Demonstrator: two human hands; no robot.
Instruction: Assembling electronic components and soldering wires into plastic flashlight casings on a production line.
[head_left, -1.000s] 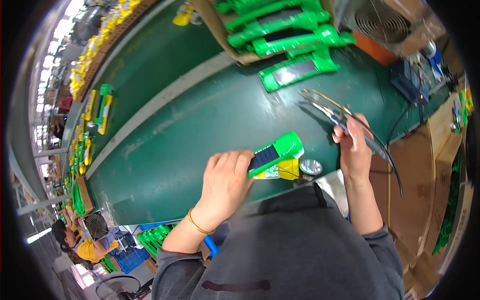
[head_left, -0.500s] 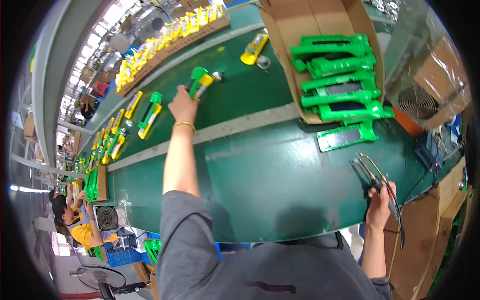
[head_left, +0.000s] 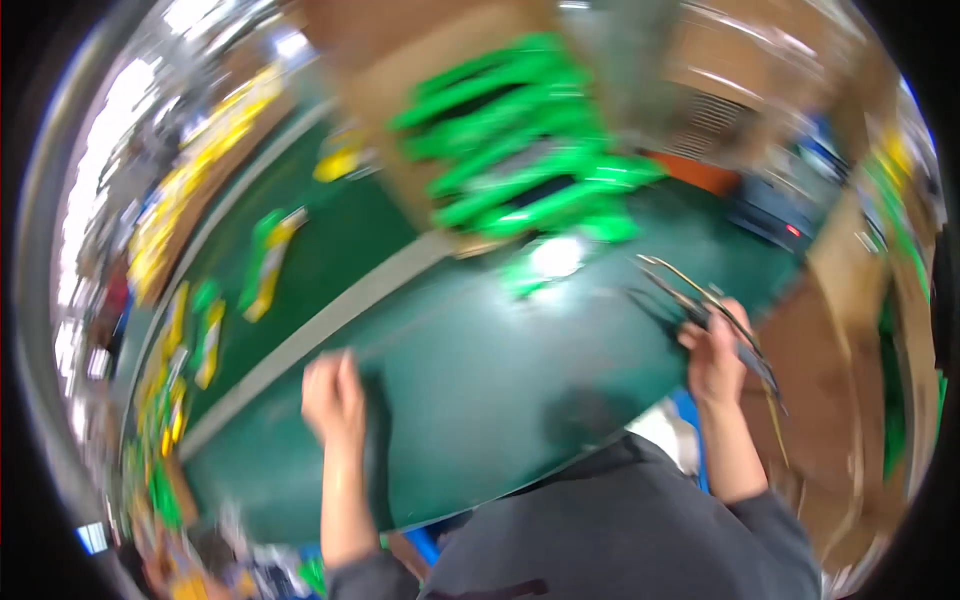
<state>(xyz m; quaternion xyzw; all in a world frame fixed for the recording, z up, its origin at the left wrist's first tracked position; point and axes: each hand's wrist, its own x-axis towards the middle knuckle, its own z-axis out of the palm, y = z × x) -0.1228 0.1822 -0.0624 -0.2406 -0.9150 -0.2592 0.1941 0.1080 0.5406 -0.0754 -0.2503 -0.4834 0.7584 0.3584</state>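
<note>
My right hand, at the right side of the green table, is closed round the dark handle of a soldering iron. A brass-coloured thin tube runs beside its tip, which points up and to the left. My left hand is over the near part of the table, apart from the parts; its fingers are smeared by motion and no object shows in it. Beyond it, a green-and-yellow lamp piece lies on the far strip. A green housing with a bright glare on its panel lies in front of the carton.
A cardboard carton holds several green housings. A yellow piece lies left of it. More green-and-yellow pieces line the far left, below a long box of yellow parts. A dark box with a red light stands at right.
My left hand has let go of the green-and-yellow piece and drawn back toward me. My head view has turned right, blurring the scene. The right hand still holds the soldering iron.
</note>
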